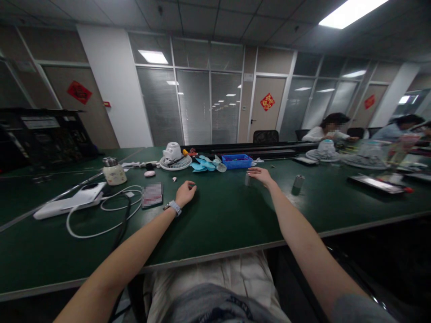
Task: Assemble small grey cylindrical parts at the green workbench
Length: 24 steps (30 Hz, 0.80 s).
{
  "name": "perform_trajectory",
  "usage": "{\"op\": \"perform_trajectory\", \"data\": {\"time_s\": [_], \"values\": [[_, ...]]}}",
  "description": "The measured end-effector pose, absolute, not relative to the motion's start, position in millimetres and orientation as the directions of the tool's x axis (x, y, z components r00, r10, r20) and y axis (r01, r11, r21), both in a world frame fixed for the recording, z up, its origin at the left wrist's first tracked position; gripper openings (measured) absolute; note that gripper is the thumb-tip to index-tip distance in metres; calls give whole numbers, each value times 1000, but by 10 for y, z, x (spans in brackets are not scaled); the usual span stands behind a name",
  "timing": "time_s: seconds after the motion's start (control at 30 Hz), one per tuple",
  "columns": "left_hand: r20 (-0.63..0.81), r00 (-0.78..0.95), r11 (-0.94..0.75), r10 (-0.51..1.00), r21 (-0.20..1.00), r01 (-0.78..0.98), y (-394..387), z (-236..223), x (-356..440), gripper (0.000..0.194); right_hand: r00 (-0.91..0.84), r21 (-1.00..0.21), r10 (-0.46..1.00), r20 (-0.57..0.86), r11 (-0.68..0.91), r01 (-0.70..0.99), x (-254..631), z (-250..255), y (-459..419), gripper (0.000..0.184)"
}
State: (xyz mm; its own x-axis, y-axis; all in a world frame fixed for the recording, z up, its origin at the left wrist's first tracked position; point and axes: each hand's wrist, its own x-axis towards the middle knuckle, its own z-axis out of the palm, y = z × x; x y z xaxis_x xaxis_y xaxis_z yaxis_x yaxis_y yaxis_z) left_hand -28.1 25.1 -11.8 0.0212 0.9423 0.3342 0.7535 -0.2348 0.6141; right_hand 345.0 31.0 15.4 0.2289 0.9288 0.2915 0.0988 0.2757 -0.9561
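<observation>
My left hand [185, 192] rests on the green table [218, 224] with its fingers curled in a loose fist; nothing shows in it. A watch sits on that wrist. My right hand [260, 175] reaches forward, fingers stretched out, touching a small grey cylinder [247, 179] that stands on the table. A second grey cylinder [298, 181] stands to the right of that hand. Beyond both hands lie light blue fan blades [206, 164], a blue tray [237, 161] and a white fan grille with motor [174, 158].
At the left lie a white power bank [69, 202] with white and black cables [101, 224], a phone [152, 195] and a small white jar [113, 171]. Two other people sit at the far right among more fan parts. Office chairs stand behind the table.
</observation>
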Motion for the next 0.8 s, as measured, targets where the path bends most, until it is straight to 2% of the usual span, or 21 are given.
{"op": "perform_trajectory", "data": {"time_s": [0.23,0.33,0.5,0.63,0.8], "values": [[309,21,-216,951,615,759,261,-115,-285,34,145,-963,962,229,202,179,3487,87,217,59],[308,23,-218,951,617,756,249,-107,-284,33,190,-967,962,194,155,203,3452,55,217,58],[361,48,-293,931,661,691,169,-58,-244,35,242,-951,943,229,164,264,2883,42,231,55],[476,146,-469,867,685,558,28,31,-139,42,112,-947,961,251,220,235,2059,-39,231,56],[528,179,-535,830,666,519,-73,111,16,41,-20,-949,953,301,302,94,1522,-168,210,52]]}}
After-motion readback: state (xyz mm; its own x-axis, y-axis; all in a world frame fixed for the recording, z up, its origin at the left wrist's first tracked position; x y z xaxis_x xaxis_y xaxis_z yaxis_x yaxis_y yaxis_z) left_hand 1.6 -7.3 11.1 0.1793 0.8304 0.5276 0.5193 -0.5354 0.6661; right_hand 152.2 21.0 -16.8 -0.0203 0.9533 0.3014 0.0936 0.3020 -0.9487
